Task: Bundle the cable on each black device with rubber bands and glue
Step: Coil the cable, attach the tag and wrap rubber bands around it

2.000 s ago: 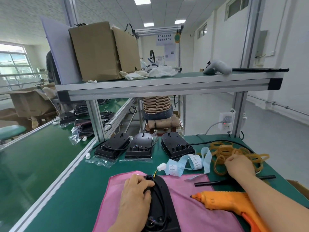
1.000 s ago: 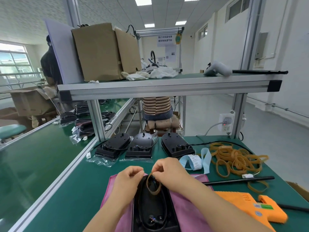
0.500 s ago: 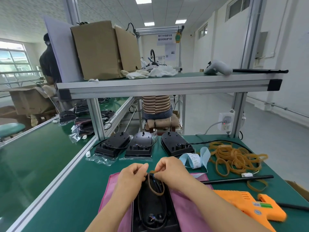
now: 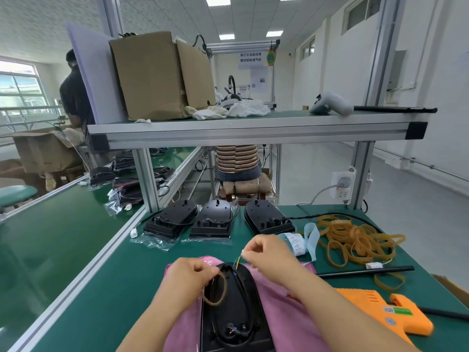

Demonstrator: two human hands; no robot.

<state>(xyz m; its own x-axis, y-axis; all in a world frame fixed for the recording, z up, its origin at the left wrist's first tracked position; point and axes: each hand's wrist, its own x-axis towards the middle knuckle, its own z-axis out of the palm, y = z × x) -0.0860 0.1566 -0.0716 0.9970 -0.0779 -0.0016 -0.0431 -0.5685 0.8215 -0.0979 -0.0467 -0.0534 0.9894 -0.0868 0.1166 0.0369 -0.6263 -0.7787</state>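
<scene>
One oval black device (image 4: 233, 313) lies on pink cloth (image 4: 286, 308), unbundled: our left hand (image 4: 189, 278) pinches a tan rubber band (image 4: 225, 288), our right hand (image 4: 266, 252) pinches its wire end (image 4: 239, 260). Three more devices (image 4: 215, 219) wait; no glue yet.

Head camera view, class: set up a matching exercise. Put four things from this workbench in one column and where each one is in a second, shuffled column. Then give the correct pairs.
Things
1. glue gun
2. cardboard box
3. single rubber band
4. white cable connector

Places
A. pinched by the left hand over the black device
B. on the upper shelf
C. lying right of the pink cloth
D. pinched by the right hand

Pairs: 1-C, 2-B, 3-A, 4-D
</scene>
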